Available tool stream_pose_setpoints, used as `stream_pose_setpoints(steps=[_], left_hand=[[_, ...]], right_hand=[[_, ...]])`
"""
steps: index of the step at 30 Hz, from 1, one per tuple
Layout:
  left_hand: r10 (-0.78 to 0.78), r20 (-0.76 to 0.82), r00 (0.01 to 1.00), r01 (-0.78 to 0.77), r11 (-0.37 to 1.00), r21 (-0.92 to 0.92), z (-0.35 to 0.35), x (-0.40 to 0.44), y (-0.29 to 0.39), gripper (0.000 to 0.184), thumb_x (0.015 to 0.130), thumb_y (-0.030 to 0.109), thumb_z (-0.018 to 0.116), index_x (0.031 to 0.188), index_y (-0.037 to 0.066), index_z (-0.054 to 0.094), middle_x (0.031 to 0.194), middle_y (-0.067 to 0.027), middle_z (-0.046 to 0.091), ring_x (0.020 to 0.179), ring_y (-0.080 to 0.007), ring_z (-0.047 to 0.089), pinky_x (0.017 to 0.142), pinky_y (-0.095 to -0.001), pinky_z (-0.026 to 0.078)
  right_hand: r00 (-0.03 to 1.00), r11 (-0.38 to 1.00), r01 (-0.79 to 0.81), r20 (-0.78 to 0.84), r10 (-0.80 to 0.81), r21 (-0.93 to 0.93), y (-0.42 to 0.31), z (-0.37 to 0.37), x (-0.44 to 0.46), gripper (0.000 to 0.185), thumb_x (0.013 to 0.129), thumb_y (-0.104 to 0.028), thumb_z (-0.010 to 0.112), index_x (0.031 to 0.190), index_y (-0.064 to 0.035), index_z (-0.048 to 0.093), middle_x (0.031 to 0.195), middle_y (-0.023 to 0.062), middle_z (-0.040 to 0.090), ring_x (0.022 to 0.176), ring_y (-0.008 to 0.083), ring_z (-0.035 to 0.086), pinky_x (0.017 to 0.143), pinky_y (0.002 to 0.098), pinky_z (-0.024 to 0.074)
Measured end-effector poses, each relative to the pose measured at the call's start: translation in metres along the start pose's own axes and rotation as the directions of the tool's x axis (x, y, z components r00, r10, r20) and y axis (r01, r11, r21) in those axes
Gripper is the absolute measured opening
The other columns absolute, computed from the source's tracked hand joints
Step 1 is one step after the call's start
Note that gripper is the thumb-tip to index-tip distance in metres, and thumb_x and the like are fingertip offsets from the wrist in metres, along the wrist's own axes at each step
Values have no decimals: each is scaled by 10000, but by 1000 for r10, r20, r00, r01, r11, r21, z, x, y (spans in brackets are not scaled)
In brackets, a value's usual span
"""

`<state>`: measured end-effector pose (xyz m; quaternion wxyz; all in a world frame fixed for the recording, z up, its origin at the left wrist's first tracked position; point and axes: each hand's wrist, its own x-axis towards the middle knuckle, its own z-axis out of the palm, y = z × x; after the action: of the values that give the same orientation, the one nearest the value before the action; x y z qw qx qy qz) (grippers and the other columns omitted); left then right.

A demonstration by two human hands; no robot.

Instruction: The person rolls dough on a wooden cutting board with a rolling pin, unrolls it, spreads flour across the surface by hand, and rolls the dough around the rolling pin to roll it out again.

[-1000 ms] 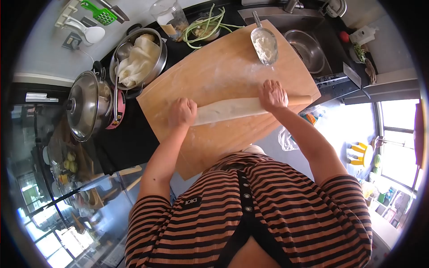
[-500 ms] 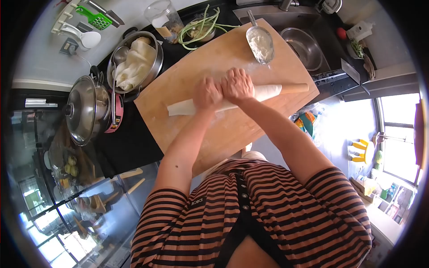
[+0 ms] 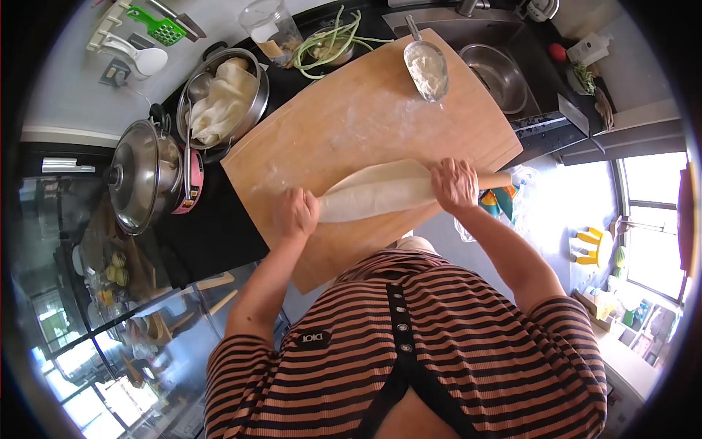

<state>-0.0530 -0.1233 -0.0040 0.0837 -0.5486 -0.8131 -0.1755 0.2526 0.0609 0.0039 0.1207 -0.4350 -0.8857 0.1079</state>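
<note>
The dough [image 3: 380, 192] lay as a pale sheet across the near part of the wooden board [image 3: 307, 139], between the two hands. The rolling pin [image 3: 496, 180] ran lengthwise with the dough; its bare right end showed beyond the right hand, over the board's edge.

The left hand [image 3: 298, 212] was closed, fingers curled, at the left end of the dough; the contents of its grip were hidden. The right hand [image 3: 455, 183] was curved over the right end of the dough, gripping the rolling pin.

A metal scoop [image 3: 427, 67] holding flour rested at the far side of the board, handle pointing away from the person. White traces marked the board surface. Left of the board stood an open pot [image 3: 250, 117] containing a cloth [image 3: 219, 110], and just beside it a lidded pot [image 3: 134, 175]. Beyond the board were green stalks [image 3: 329, 45] and a clear jar [image 3: 269, 33]. A metal bowl [image 3: 504, 82] sat in the sink [image 3: 446, 28].
</note>
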Motion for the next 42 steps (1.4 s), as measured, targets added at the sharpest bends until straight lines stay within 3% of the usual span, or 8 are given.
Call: stream_pose_setpoints(steps=[10,14,18,23,28,30,36,42], left_hand=[[-6,-32,999,3,996,-85,15,55,-3,160,798,175,543,678,76,507,706,-109,554,676,-322,558,566,-449,458],[84,-172,982,-108,985,-137,18,66,38,141,805,194,553,729,78,532,790,-104,580,754,-311,573,642,-437,467],[178,-267,947,-240,945,-224,32,53,108,146,830,204,536,752,82,557,878,-122,617,840,-316,583,725,-431,469],[26,12,1000,-23,981,-191,33,81,104,182,846,235,516,788,76,584,834,-157,624,811,-346,594,716,-431,484],[-276,211,938,312,936,-162,16,102,69,267,854,246,471,712,75,618,786,-164,627,750,-346,601,673,-486,477],[-215,-68,974,198,959,-202,47,73,4,300,854,241,453,664,76,617,777,-165,629,754,-349,601,681,-495,471],[21,-27,999,-21,1000,-4,18,60,-7,273,842,221,471,667,54,597,757,-159,623,738,-343,596,653,-461,480],[-60,41,997,63,995,-79,-2,6,20,219,818,201,507,655,56,528,716,-153,570,712,-341,572,610,-445,473]], right_hand=[[986,987,-162,-29,162,18,-15,-7,64,313,854,-339,510,914,-38,566,925,151,616,935,319,547,832,439,411],[985,995,-25,-172,8,-96,-56,9,61,304,831,-328,526,941,-48,567,1018,123,581,990,294,517,827,437,398],[988,994,70,-140,-57,86,-95,28,41,285,806,-309,546,940,-58,566,1019,131,568,976,294,512,813,439,405],[999,997,5,-44,-2,77,-100,32,81,269,827,-304,512,906,-50,550,961,153,591,957,323,533,781,434,440],[978,1000,-13,-206,11,-4,-72,21,104,327,840,-355,509,938,-48,566,975,148,595,977,322,534,810,447,431],[975,999,-37,-222,32,-17,-48,18,91,317,843,-354,508,917,-53,572,949,146,604,953,323,545,804,449,432],[992,999,44,-118,-43,4,-21,17,73,282,844,-329,511,782,-57,548,755,139,615,809,334,575,709,466,453],[998,998,-17,-62,20,57,-33,-8,25,265,854,-300,532,752,-56,547,758,133,614,784,326,582,701,462,455]])
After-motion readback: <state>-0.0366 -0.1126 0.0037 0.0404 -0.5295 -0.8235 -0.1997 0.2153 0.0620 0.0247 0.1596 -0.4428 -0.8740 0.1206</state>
